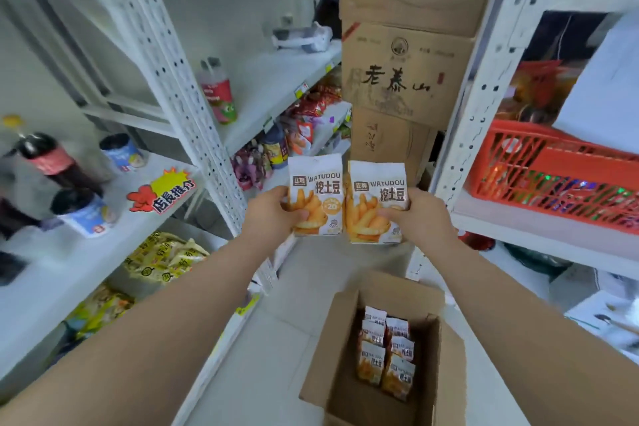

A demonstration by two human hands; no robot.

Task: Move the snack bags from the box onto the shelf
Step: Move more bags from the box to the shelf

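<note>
My left hand (271,214) grips a white snack bag (316,190) printed with potato sticks. My right hand (420,218) grips a second, matching snack bag (378,190). Both bags are held upright, side by side, at chest height above the aisle floor. Below them an open cardboard box (323,377) stands on the floor with several more of the same bags (387,356) packed in two rows. The white metal shelf (273,90) on the left has bare room beside a red-labelled bottle (219,93).
Cola bottles (52,166), cups (86,211) and a red promo sign (162,194) sit on the near left shelf, yellow snack bags (162,258) below. Stacked cartons (404,73) block the aisle's far end. A red basket (553,176) fills the right shelf.
</note>
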